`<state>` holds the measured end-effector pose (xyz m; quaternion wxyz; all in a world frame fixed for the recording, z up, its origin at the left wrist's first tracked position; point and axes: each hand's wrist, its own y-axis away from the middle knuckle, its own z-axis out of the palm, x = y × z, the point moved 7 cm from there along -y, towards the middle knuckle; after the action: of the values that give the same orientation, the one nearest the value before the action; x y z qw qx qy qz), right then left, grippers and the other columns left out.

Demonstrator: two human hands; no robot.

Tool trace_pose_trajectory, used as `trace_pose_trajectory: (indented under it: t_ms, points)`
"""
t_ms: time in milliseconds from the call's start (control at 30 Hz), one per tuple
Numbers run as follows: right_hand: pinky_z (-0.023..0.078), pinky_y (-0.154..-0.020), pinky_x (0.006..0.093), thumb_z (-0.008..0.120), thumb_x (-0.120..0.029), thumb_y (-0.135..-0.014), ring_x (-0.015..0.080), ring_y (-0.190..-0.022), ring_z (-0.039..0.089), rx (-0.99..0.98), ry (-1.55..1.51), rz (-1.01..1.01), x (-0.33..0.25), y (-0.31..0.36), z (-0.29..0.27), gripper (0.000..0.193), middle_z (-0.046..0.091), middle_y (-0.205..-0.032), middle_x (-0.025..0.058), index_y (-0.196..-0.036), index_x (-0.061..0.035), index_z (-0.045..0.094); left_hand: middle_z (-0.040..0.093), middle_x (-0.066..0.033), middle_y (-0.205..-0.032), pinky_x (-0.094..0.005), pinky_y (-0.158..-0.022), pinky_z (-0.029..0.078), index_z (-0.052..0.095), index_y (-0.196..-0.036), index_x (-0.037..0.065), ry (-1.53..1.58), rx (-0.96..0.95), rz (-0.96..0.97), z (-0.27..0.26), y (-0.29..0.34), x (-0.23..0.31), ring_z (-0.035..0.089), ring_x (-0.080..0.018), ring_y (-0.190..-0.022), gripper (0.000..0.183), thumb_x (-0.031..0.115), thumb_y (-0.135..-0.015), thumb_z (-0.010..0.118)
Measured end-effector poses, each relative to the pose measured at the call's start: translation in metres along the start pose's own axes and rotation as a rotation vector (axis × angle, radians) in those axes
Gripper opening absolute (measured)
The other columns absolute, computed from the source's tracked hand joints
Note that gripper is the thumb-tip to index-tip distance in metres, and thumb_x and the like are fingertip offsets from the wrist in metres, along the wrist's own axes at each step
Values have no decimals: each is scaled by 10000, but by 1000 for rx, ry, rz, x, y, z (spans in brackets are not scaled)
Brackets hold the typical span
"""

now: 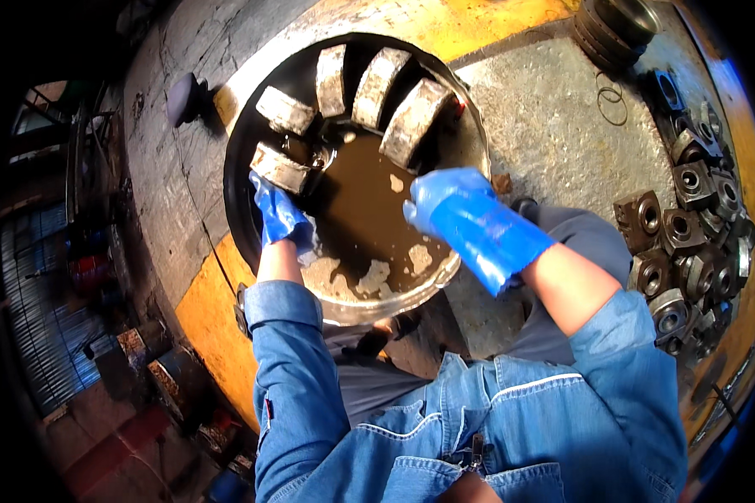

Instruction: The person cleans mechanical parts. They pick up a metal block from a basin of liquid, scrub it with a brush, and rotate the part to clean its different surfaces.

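A round, dark-walled basin [242, 109] holds murky brown liquid [356, 197] with pale foam patches near its front. Several thick, curved metal pieces stand along its far inner wall, among them a tall one [415, 123] at the right. My left hand [277, 210], in a blue rubber glove, grips the nearest curved metal piece [279, 170] at the basin's left side. My right hand [453, 197], gloved in the same blue, is closed above the basin's right side. The glove hides whatever its fingers may hold.
Many square metal blocks with round holes [648, 211] are heaped on the right. Stacked metal rings [606, 38] stand at the far right, with thin wire-like rings [612, 107] nearby. A rounded grey knob [184, 101] sits beyond the basin's left. Machine parts [180, 377] lie at lower left.
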<state>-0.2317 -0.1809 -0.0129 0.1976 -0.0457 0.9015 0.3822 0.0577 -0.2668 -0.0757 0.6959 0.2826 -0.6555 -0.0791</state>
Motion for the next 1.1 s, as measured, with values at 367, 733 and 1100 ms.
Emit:
trace_pose_trajectory:
  t_ms: [367,733,1100]
  points:
    - [582,-916,439,783,-615,-846,344,-1054,743,-88,106,-321,-2,40,0,584,786,-1088,129,-1143,-113,787,710,-54,-1377,-415,-1088,509,621,-1468,78,-30,-2,0,-6,56,-37,687,-238,-1192,700,635,-1113,390]
    - [561,-672,426,867,-374,-823,267,-875,779,-145,616,-527,-41,60,90,315,788,-873,61,-999,-115,838,749,-146,-1272,-432,-973,589,661,-1381,0,59,85,-67,-44,65,-96,742,-291,-1087,664,576,-1074,537]
    - [601,-920,389,681,-364,-1003,247,-985,770,61,94,-435,-23,52,47,282,792,-1049,107,-1090,-127,808,792,-117,-1051,-292,-713,567,665,-1317,-1,-352,140,303,-93,164,-51,749,-177,-848,379,300,-1095,610]
